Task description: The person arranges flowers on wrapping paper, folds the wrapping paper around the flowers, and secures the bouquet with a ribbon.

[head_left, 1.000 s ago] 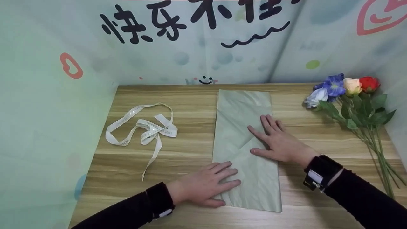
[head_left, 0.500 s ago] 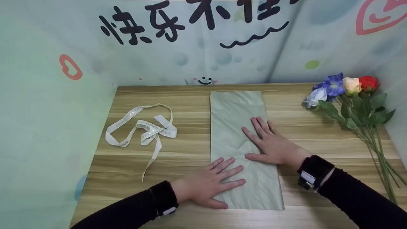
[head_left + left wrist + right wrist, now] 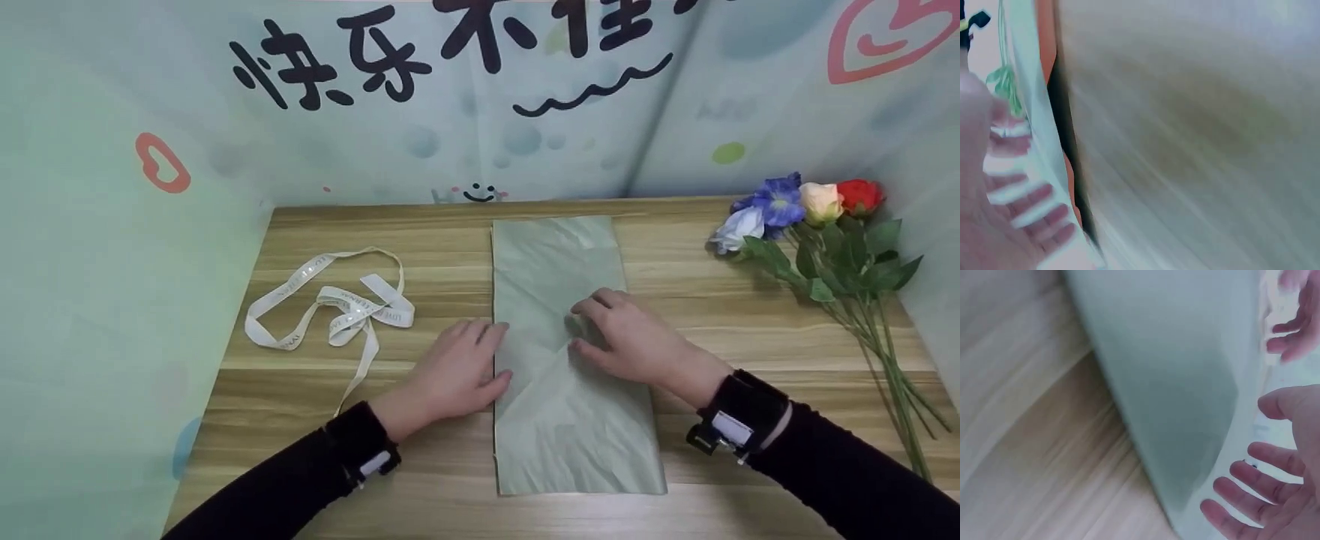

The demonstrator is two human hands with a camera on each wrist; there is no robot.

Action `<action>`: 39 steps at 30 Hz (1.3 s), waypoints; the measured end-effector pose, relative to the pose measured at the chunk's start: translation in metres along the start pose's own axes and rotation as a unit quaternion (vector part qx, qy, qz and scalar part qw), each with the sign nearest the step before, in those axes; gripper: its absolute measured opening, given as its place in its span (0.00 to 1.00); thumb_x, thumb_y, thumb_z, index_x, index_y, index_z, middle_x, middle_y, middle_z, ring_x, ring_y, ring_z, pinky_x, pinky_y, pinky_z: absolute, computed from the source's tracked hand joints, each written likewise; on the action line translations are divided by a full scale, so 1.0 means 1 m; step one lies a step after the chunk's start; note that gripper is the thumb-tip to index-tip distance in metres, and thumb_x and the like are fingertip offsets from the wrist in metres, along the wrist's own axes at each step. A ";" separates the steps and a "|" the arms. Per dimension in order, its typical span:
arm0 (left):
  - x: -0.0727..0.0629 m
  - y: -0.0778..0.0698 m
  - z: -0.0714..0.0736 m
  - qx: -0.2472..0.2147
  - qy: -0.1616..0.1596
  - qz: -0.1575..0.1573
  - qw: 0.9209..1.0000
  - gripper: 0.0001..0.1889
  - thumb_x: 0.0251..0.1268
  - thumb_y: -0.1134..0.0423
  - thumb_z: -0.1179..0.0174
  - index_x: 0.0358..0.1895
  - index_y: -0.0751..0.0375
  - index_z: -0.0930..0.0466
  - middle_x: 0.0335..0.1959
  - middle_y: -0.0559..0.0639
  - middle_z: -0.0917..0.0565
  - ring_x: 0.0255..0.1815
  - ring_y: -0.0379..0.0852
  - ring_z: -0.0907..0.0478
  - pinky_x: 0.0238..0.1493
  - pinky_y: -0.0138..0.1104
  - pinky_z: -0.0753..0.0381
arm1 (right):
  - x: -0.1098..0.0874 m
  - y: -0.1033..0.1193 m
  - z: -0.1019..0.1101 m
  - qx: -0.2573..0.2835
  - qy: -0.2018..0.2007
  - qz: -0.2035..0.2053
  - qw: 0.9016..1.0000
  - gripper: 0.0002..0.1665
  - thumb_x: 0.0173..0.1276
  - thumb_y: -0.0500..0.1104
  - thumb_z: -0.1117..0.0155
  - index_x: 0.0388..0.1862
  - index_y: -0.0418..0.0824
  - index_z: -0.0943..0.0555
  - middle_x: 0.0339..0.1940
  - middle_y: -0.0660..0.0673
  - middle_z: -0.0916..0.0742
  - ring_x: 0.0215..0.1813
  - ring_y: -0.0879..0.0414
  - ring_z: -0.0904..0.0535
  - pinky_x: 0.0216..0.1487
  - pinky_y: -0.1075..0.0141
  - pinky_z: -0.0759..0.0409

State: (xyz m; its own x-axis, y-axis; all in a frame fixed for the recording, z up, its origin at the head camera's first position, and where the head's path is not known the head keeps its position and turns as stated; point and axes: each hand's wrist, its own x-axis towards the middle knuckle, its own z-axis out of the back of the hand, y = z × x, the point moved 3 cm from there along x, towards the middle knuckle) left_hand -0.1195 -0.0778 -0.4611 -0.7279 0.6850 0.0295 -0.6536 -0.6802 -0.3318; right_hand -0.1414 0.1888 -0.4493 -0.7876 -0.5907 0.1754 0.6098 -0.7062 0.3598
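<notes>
A person's two hands work over a folded sheet of sage-green paper point(image 3: 555, 435), which lies lengthwise mid-counter, its upper end close to the far edge of the wood-grain counter point(image 3: 435, 465). The left hand point(image 3: 454, 371) reaches the paper's left edge, fingers and thumb apart, tips overlapping the margin; whether they touch it cannot be told. The right hand point(image 3: 630, 337) arches over the paper's right half, fingers gently bent and parted from the thumb, gripping nothing; contact at the fingertips is unclear.

To the left, a printed white ribbon point(image 3: 364, 309) curls in loops; near the far right corner, flowers point(image 3: 855, 259) in violet-blue, pale blue, peach and red rest with stems slanting toward the near edge.

The left wrist view alone shows an orange strip point(image 3: 1045, 42) along the paper's border, with a dark gap beside it and the left hand's fingers spread. The right wrist view shows the right hand's palm side, its fingers separated, and part of the other hand at the upper corner.

Motion blur softens the left wrist view, and neither wrist view shows the ribbon. The counter's near edge runs out of frame, as do the black sleeves point(image 3: 847, 465), while black lettering point(image 3: 307, 75) on the backdrop point(image 3: 525, 169) is cropped at top.
</notes>
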 end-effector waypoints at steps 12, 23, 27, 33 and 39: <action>0.013 0.016 -0.003 -0.221 0.003 0.198 0.955 0.20 0.73 0.56 0.36 0.54 0.72 0.18 0.26 0.43 0.19 0.31 0.41 0.23 0.42 0.41 0.18 | -0.013 0.001 -0.007 -0.032 0.020 -0.200 0.979 0.50 0.76 0.55 0.27 0.75 0.16 0.35 0.63 0.12 0.27 0.63 0.17 0.26 0.58 0.29 0.19; 0.014 0.016 -0.001 -0.333 -0.036 0.267 0.904 0.13 0.73 0.60 0.32 0.51 0.63 0.21 0.34 0.49 0.16 0.34 0.43 0.22 0.39 0.37 0.21 | -0.017 -0.006 -0.005 0.026 0.019 -0.205 0.978 0.47 0.77 0.55 0.29 0.72 0.18 0.31 0.61 0.16 0.25 0.62 0.21 0.26 0.63 0.30 0.24; 0.015 0.015 0.009 -0.326 -0.079 0.269 0.903 0.11 0.73 0.61 0.32 0.49 0.63 0.19 0.33 0.49 0.17 0.34 0.44 0.21 0.42 0.39 0.20 | -0.016 -0.006 -0.004 0.032 0.010 -0.189 0.981 0.41 0.77 0.53 0.28 0.68 0.20 0.27 0.58 0.18 0.23 0.59 0.24 0.24 0.60 0.32 0.23; 0.018 0.008 0.029 -0.341 -0.137 0.238 0.899 0.06 0.72 0.62 0.32 0.41 0.60 0.17 0.30 0.47 0.16 0.31 0.42 0.20 0.39 0.36 0.19 | -0.011 -0.005 0.000 0.054 0.004 -0.178 0.983 0.34 0.78 0.53 0.30 0.63 0.23 0.21 0.52 0.24 0.18 0.54 0.29 0.20 0.57 0.36 0.20; 0.024 -0.013 0.052 -0.404 -0.189 0.161 0.880 0.04 0.72 0.66 0.33 0.40 0.61 0.18 0.30 0.47 0.17 0.29 0.41 0.21 0.33 0.30 0.21 | 0.002 0.002 0.010 0.110 -0.030 -0.176 0.978 0.26 0.86 0.52 0.38 0.62 0.29 0.17 0.45 0.36 0.13 0.45 0.44 0.15 0.46 0.48 0.14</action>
State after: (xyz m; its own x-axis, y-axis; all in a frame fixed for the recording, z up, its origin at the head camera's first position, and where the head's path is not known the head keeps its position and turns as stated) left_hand -0.1391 -0.0665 -0.4075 -0.9656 0.2498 0.0722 -0.1507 -0.3113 -0.9383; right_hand -0.1425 0.1904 -0.4393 -0.9533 -0.2970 0.0553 0.2703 -0.7565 0.5955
